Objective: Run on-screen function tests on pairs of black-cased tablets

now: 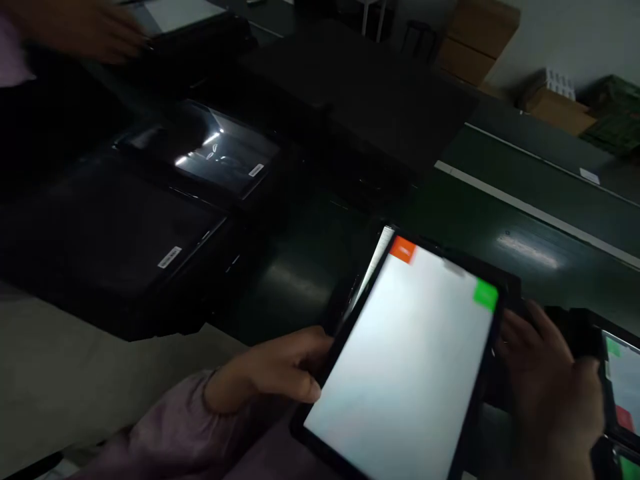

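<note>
A tablet (410, 360) with a lit white screen, an orange square in one top corner and a green square in the other, is tilted up before me. My left hand (280, 370) grips its left edge, thumb on the front bezel and fingers hidden behind. My right hand (555, 380), blurred, is at the tablet's right edge; its fingertips reach the edge or just behind it, and its thumb is held apart from the tablet. Whether those fingertips touch is unclear. Behind the held tablet, a strip of another lit screen (373, 263) shows.
Dark-screened tablets (235, 150) with white labels lie on black holders at left. More lit tablets (623, 373) stand at the right edge. Another person's hand (95, 30) is at the upper left beside a lit device (183, 13). Cardboard boxes (477, 40) sit beyond the green table (500, 173).
</note>
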`<control>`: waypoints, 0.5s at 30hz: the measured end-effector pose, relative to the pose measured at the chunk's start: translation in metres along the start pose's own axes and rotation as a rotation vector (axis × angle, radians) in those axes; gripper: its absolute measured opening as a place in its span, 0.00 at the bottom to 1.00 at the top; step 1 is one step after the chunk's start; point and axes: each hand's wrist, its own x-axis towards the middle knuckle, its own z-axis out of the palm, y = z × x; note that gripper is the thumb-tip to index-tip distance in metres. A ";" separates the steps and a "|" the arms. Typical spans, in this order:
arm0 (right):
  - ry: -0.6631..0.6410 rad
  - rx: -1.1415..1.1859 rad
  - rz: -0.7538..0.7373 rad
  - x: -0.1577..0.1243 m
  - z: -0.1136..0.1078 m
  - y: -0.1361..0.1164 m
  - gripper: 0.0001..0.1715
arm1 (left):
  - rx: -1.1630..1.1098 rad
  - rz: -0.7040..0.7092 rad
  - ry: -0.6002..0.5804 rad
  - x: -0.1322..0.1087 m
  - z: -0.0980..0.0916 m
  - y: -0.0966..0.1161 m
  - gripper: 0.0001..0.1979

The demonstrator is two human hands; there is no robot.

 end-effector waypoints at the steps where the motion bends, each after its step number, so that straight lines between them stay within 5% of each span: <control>1: 0.046 -0.023 0.028 0.010 -0.012 -0.007 0.42 | -0.030 -0.033 -0.092 0.012 -0.002 0.001 0.14; 3: -0.015 -0.088 0.078 0.031 -0.033 -0.021 0.45 | -0.031 -0.118 -0.245 0.039 -0.002 0.002 0.14; 6: -0.374 -0.373 0.048 0.053 -0.036 -0.040 0.43 | 0.079 -0.172 -0.442 0.079 0.010 0.004 0.19; 9: -0.926 -0.694 0.101 0.049 0.000 -0.059 0.40 | 0.155 -0.109 -0.550 0.108 0.028 0.009 0.29; 12: -1.376 -0.892 0.359 0.025 0.039 -0.068 0.19 | 0.154 -0.127 -0.552 0.114 0.034 0.013 0.27; 15: -1.317 -0.858 0.368 0.007 0.036 -0.059 0.20 | -0.012 -0.185 -0.380 0.100 0.025 0.013 0.22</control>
